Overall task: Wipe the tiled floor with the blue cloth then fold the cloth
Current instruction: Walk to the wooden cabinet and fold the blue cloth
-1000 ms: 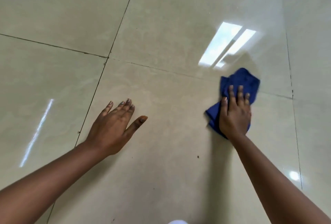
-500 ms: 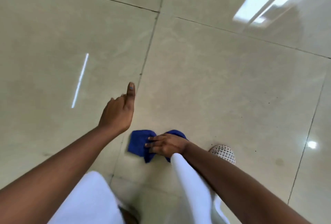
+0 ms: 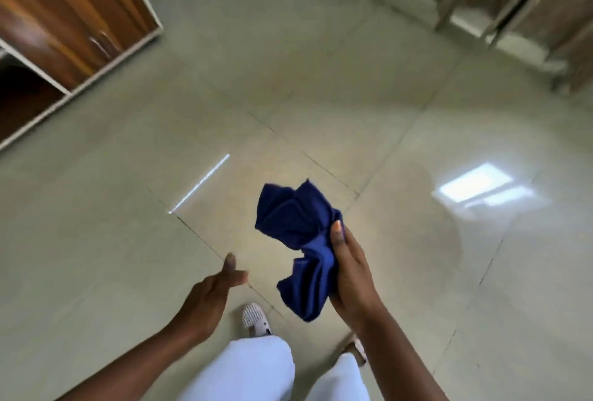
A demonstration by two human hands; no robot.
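Observation:
The blue cloth [image 3: 300,240] is crumpled and held up in the air above the glossy beige tiled floor [image 3: 112,224]. My right hand [image 3: 349,275] grips its right side, thumb pressed on the fabric. My left hand [image 3: 213,294] hangs empty a short way left of the cloth, fingers loosely curled with the thumb sticking up, not touching it. I am upright, looking down; my white trousers [image 3: 253,371] and white perforated shoe [image 3: 255,318] show at the bottom.
A brown wooden cabinet [image 3: 73,15] with a white frame stands at the upper left. Brown furniture on metal legs [image 3: 513,5] lines the upper right by the wall. Light reflections [image 3: 478,190] glare on the tiles to the right.
My right hand has lifted the cloth off the floor and into the air. I have risen from a crouch, so the view now takes in the room. My left hand came off the floor.

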